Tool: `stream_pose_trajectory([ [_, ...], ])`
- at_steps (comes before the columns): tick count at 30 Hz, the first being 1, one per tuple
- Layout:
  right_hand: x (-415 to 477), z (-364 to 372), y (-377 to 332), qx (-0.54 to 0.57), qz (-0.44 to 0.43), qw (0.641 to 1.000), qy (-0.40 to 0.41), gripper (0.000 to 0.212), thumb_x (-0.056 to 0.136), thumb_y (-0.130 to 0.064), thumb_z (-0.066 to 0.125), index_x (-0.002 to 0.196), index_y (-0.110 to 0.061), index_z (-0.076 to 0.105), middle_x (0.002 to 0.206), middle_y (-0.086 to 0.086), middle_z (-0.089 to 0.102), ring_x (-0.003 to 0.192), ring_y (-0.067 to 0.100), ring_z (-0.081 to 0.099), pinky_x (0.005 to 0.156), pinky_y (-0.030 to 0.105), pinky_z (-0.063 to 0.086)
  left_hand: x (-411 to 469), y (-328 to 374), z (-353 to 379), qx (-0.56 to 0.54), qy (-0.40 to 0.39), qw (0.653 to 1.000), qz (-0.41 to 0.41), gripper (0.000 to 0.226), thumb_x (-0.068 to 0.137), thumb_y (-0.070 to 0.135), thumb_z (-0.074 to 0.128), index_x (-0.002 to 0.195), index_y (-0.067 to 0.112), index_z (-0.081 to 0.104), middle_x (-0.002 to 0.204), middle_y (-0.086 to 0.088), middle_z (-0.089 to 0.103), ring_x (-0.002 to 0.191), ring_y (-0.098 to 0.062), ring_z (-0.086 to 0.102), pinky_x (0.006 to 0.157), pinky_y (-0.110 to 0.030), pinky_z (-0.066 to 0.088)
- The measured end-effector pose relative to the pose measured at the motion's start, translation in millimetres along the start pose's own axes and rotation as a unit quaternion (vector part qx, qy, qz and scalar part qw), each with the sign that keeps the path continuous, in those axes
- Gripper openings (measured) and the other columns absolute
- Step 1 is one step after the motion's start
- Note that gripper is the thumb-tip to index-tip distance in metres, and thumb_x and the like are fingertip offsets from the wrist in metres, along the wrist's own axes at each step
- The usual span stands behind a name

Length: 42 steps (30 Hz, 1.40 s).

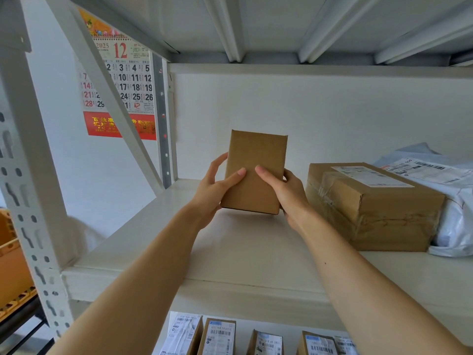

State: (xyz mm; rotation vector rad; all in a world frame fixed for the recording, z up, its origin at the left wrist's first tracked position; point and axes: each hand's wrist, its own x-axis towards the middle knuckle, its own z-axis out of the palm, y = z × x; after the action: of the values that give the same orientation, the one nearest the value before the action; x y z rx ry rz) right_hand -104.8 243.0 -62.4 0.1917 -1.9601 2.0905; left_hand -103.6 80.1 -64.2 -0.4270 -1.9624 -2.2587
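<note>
Cardboard box [257, 149], plain brown with no label on the face that shows, is held up over the white shelf board [230, 254] of a metal rack, left of a larger taped carton [373, 208] and well in front of the back wall. In the head view the left hand [212, 193] and the right hand [290, 198] grasp it from either side: each thumb lies flat on the near face, while the fingers curl round the long side edges to the back. Its lower edge seems to hang just above the board, though whether the hidden far corner touches cannot be told. The box looks light and stiff, judged from how easily two thumbs and fingertips carry it; its corners are crisp and its walls show no dents, so it should bear a firm squeeze across the narrow sides. Bare cardboard gives good friction, and the long edges, where the hands are now, are the natural place to hold it. The long axis stands nearly upright in the picture, leaning a little to the right, with the broad face turned to the camera and the top short edge pointing up toward the shelf above. A grey mailer bag [455, 226] lies behind the carton, a wall calendar [128, 80] hangs at left, and labelled parcels [220, 336] stand on the shelf below.
</note>
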Motion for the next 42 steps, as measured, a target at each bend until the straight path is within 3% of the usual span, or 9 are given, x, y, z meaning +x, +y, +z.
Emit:
stream_pose_trajectory([
  [9, 1, 0, -1, -0.027, 0.011, 0.999, 0.039, 0.062, 0.081, -0.049, 0.077, 0.122, -0.017, 0.044, 0.110, -0.002, 0.064, 0.097, 0.009, 0.064, 0.077, 0.025, 0.051, 6, -5, -5, 0.043, 0.067, 0.997, -0.023, 0.048, 0.079, 0.046, 0.078, 0.115, 0.024, 0.055, 0.111, -0.003, 0.070, 0.101, -0.019, 0.069, 0.096, -0.044, 0.055],
  [13, 1, -4, -2, 0.022, 0.018, 1.000, -0.005, 0.047, 0.093, -0.062, 0.050, 0.117, -0.024, 0.063, 0.112, 0.004, 0.069, 0.098, 0.015, 0.064, 0.087, 0.034, 0.050, 5, 0, -6, 0.030, 0.065, 0.996, -0.061, 0.036, 0.088, 0.062, 0.060, 0.104, 0.030, 0.057, 0.122, 0.004, 0.061, 0.108, -0.022, 0.062, 0.092, -0.041, 0.049],
  [15, 1, -4, -1, 0.050, 0.009, 0.998, -0.029, 0.045, 0.097, -0.063, 0.039, 0.115, -0.031, 0.066, 0.110, -0.007, 0.071, 0.107, 0.014, 0.064, 0.102, 0.037, 0.048, 4, 4, -8, 0.020, 0.058, 0.995, -0.080, 0.049, 0.084, 0.075, 0.050, 0.114, 0.037, 0.055, 0.129, 0.007, 0.056, 0.119, -0.027, 0.056, 0.099, -0.044, 0.046],
  [18, -1, -2, 0, 0.048, -0.004, 0.998, -0.047, 0.082, 0.080, -0.082, 0.035, 0.136, -0.026, 0.054, 0.127, 0.002, 0.065, 0.120, 0.018, 0.060, 0.111, 0.042, 0.042, 3, 5, -7, 0.031, 0.039, 0.995, -0.083, 0.079, 0.066, 0.092, 0.047, 0.125, 0.040, 0.055, 0.135, 0.012, 0.055, 0.120, -0.023, 0.056, 0.096, -0.040, 0.045],
  [22, -3, 1, -3, -0.015, -0.022, 0.997, -0.079, 0.081, 0.072, -0.082, 0.043, 0.130, -0.027, 0.055, 0.126, 0.000, 0.066, 0.119, 0.014, 0.061, 0.105, 0.031, 0.045, 3, 1, -6, 0.051, 0.029, 0.997, -0.048, 0.026, 0.086, 0.059, 0.064, 0.102, 0.039, 0.060, 0.111, 0.012, 0.065, 0.106, -0.012, 0.060, 0.094, -0.037, 0.045],
  [27, -1, -1, 3, -0.076, -0.041, 0.996, -0.039, 0.061, 0.089, -0.038, 0.071, 0.138, -0.017, 0.042, 0.123, -0.001, 0.062, 0.097, 0.000, 0.059, 0.067, 0.004, 0.043, 6, -8, -6, 0.082, 0.036, 0.996, -0.030, 0.038, 0.082, 0.038, 0.079, 0.114, 0.022, 0.067, 0.106, 0.002, 0.074, 0.102, -0.016, 0.066, 0.081, -0.030, 0.047],
  [31, 3, -2, 6, -0.079, -0.060, 0.995, -0.022, 0.062, 0.087, -0.029, 0.075, 0.137, -0.015, 0.042, 0.125, 0.005, 0.063, 0.096, 0.000, 0.060, 0.060, -0.001, 0.042, 6, -8, -5, 0.070, 0.031, 0.997, -0.013, 0.034, 0.082, 0.033, 0.080, 0.111, 0.020, 0.068, 0.092, 0.004, 0.074, 0.088, -0.013, 0.067, 0.075, -0.025, 0.046],
  [38, 6, 0, 8, -0.089, -0.059, 0.994, -0.024, 0.058, 0.088, -0.029, 0.073, 0.135, -0.013, 0.043, 0.127, 0.008, 0.062, 0.096, 0.002, 0.060, 0.060, 0.000, 0.042, 8, -9, -6, 0.058, 0.036, 0.998, 0.000, 0.028, 0.082, 0.032, 0.080, 0.106, 0.026, 0.068, 0.090, 0.006, 0.075, 0.090, -0.013, 0.068, 0.082, -0.029, 0.049],
  [42, 2, 1, 3, -0.063, -0.054, 0.996, -0.038, 0.060, 0.089, -0.036, 0.070, 0.141, -0.020, 0.043, 0.129, -0.001, 0.061, 0.101, -0.001, 0.059, 0.084, 0.014, 0.047, 11, -10, -5, 0.052, 0.060, 0.997, 0.007, 0.046, 0.082, 0.041, 0.078, 0.122, 0.026, 0.062, 0.102, 0.003, 0.072, 0.095, -0.016, 0.066, 0.080, -0.030, 0.048],
])
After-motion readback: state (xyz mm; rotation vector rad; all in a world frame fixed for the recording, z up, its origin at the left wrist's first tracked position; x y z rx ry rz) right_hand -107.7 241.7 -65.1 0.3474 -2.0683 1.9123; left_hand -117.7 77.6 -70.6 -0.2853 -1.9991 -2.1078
